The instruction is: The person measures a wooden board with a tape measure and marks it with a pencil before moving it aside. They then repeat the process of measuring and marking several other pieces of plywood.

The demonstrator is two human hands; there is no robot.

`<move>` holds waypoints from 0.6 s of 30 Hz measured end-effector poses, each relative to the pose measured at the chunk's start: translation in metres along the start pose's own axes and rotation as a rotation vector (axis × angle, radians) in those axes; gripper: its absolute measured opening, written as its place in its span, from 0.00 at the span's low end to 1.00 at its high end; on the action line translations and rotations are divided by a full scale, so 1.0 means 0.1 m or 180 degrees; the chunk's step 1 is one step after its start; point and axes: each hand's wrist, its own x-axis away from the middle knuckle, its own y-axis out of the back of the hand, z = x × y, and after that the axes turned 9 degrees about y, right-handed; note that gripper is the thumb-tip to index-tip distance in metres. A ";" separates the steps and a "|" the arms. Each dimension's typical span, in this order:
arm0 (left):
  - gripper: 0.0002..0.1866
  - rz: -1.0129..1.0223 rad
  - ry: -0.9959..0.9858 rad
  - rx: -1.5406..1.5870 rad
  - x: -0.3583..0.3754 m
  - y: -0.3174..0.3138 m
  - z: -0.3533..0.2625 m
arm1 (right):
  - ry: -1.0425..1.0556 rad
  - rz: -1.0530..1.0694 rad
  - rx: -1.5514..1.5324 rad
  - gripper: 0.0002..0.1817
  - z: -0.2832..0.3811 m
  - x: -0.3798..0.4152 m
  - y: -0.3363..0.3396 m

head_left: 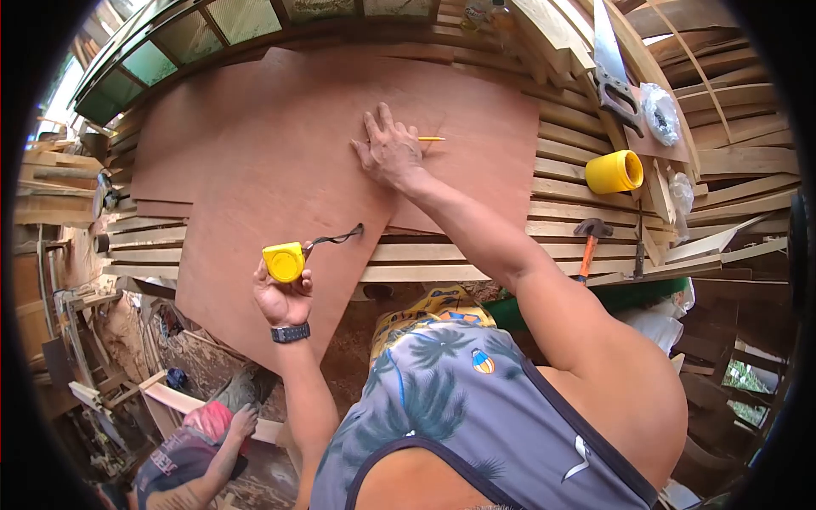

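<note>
My left hand (283, 299) is closed around a yellow tape measure (285, 263), palm up, over the near left part of a reddish-brown plywood sheet (246, 217). A dark cord (340, 235) loops from the tape measure's right side. On the far part of the plywood rests my right hand (393, 153), with thumb and foremost fingers stretched out and the others curled. A yellow pencil (432, 138) sticks out from its right side, seemingly held by the curled fingers; its other end is hidden.
Wooden slats (561, 187) lie under the plywood. To the right are a yellow container (614, 172) on its side, a hammer (588, 246), a handsaw (616, 81) and a plastic bag (660, 114). Another person (191, 459) is at lower left. A glass-paned frame (195, 47) stands behind.
</note>
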 end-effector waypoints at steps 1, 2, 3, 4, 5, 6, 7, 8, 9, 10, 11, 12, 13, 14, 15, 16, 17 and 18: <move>0.27 -0.0104 -0.0105 0.0037 0.11 0.02 0.14 | 0.0153 -0.0086 -0.0104 0.33 0.02 0.03 0.08; 0.27 -0.0107 -0.0153 0.0036 0.20 0.04 0.25 | 0.0310 -0.0192 -0.0204 0.32 0.04 0.04 0.17; 0.26 0.0007 -0.0367 -0.0075 0.28 0.06 0.36 | 0.0361 -0.0210 -0.0232 0.32 0.09 0.10 0.26; 0.26 0.0104 -0.0583 -0.0171 0.35 0.09 0.49 | 0.0615 0.0107 -0.0836 0.31 0.20 0.25 0.44; 0.26 0.0085 -0.0650 -0.0141 0.38 0.13 0.61 | 0.0876 0.0441 -0.1434 0.30 0.31 0.43 0.57; 0.24 0.0109 -0.0782 -0.0148 0.37 0.19 0.72 | 0.0983 0.0818 -0.1994 0.28 0.41 0.62 0.60; 0.23 0.0127 -0.0922 -0.0153 0.36 0.26 0.83 | 0.1090 0.1216 -0.2550 0.26 0.52 0.83 0.65; 0.21 0.0151 -0.1076 -0.0160 0.34 0.31 0.92 | 0.0920 0.1676 -0.3009 0.24 0.63 0.97 0.96; 0.20 0.0140 -0.1094 0.0040 0.32 0.34 1.01 | 0.1301 0.1333 -0.3094 0.24 0.71 1.15 0.91; 0.21 0.0071 -0.1012 0.0018 0.34 0.07 1.09 | 0.1671 0.0994 -0.3194 0.23 0.77 1.30 0.84; 0.21 0.0143 -0.1059 -0.0106 0.29 0.15 1.14 | 0.1768 0.1054 -0.3240 0.23 0.81 1.39 0.89; 0.21 0.0233 -0.1102 -0.0240 0.24 0.21 1.18 | 0.1519 0.0948 -0.2987 0.23 0.83 1.44 0.94; 0.22 0.0258 -0.1134 -0.0398 0.26 0.11 1.21 | 0.1275 0.0825 -0.2724 0.23 0.83 1.46 0.99; 0.22 0.0278 -0.1166 -0.0557 0.32 -0.07 1.26 | 0.1375 0.0850 -0.2746 0.23 0.79 1.45 1.02; 0.22 0.0296 -0.1201 -0.0615 0.39 -0.29 1.32 | 0.1401 0.0891 -0.2673 0.23 0.72 1.44 1.04; 0.22 0.0268 -0.1303 -0.0588 0.40 -0.35 1.42 | 0.1427 0.0928 -0.2603 0.23 0.65 1.42 1.05; 0.24 0.0238 -0.1079 -0.0588 0.41 -0.38 1.49 | 0.1375 0.0937 -0.2587 0.22 0.60 1.43 1.06; 0.26 0.0220 -0.0861 -0.0592 0.40 -0.38 1.52 | 0.1484 0.0935 -0.2614 0.22 0.53 1.45 1.04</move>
